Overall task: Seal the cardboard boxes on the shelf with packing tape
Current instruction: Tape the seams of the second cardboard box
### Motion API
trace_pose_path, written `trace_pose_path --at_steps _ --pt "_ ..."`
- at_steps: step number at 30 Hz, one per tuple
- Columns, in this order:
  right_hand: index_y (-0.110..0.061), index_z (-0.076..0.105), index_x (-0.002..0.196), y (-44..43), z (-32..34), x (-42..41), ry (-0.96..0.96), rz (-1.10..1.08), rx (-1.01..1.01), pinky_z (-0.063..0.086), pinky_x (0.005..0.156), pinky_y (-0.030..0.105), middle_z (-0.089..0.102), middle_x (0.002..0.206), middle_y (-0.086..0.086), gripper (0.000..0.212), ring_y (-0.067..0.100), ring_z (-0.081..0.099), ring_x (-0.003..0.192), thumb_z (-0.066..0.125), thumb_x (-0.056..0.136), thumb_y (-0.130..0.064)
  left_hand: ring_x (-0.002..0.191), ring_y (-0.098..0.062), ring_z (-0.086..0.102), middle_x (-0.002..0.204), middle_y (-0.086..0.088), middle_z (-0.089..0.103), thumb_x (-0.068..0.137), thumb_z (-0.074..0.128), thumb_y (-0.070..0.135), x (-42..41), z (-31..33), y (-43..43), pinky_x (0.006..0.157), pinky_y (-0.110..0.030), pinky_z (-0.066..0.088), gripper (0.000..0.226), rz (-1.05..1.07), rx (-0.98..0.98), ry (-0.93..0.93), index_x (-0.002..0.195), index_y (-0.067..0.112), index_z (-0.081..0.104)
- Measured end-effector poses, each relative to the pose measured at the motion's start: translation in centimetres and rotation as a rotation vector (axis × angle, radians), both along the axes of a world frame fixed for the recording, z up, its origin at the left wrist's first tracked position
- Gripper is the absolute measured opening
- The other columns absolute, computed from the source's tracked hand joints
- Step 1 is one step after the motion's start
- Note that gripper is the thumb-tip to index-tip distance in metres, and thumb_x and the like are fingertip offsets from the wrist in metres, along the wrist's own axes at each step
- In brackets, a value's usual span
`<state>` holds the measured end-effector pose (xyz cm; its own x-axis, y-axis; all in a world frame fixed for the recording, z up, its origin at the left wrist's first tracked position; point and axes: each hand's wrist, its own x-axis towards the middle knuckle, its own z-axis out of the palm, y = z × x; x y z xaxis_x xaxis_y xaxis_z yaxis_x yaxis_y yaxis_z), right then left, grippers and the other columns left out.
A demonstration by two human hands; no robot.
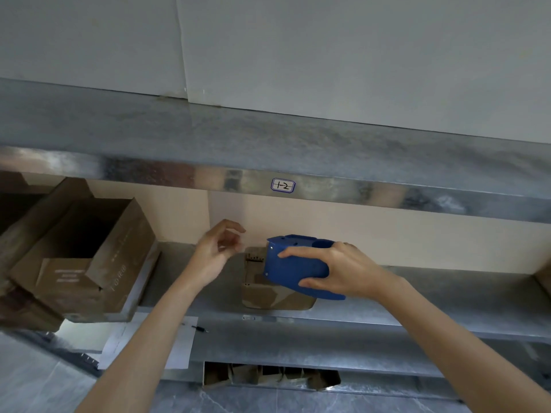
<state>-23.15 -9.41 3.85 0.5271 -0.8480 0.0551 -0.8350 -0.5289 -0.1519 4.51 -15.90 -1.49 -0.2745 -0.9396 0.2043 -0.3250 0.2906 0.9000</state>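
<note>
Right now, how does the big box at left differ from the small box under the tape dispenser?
The big box is far larger than the small box. The big box gapes open; the small box looks closed on top. No hand touches the big box; the right hand holds the tape dispenser against the small box. Both are brown cardboard on one metal shelf.

Storeroom: galvanised metal shelving (pixel 417 281), handwritten bay label (pixel 282 185), open cardboard boxes (pixel 74 272).

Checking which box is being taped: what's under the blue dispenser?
A small box on the shelf; its front and left side show. The dispenser and right hand cover its top, so the flap seam is hidden.
</note>
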Motion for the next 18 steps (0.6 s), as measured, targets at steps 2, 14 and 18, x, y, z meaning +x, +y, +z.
trace_pose_path --at_steps 2,14,18 --pt "-0.063 0.017 0.139 0.2 -0.2 -1.5 0.006 -0.027 0.014 0.046 0.058 0.026 0.063 0.069 -0.001 0.063 0.012 0.045 0.049 0.057 0.091 -0.052 0.081 0.000 0.063 0.087 -0.005 0.064 0.083 0.063 -0.017 2.4 0.0 -0.4 0.077 -0.012 0.047 0.030 0.075 -0.011 -0.002 0.098 0.009 0.063" --pt "-0.061 0.038 0.135 0.3 -0.8 -4.5 -0.080 -0.146 0.048 0.028 0.051 0.018 0.047 0.049 -0.016 0.057 0.011 0.036 0.041 0.066 0.087 -0.048 0.093 -0.017 0.062 0.091 -0.012 0.062 0.088 0.057 -0.015 2.4 -1.3 0.1 0.087 -0.021 0.046 0.043 0.098 0.215 0.150 0.109 0.023 0.061" --pt "-0.075 0.032 0.124 -0.3 -1.7 -5.6 -0.207 -0.192 0.139 0.036 0.052 0.020 0.059 0.061 -0.007 0.057 0.013 0.049 0.052 0.065 0.079 -0.065 0.101 -0.013 0.066 0.092 -0.008 0.055 0.077 0.075 -0.011 0.0 -1.9 0.5 0.092 -0.019 0.048 0.063 0.092 0.200 0.150 0.128 0.021 0.052"
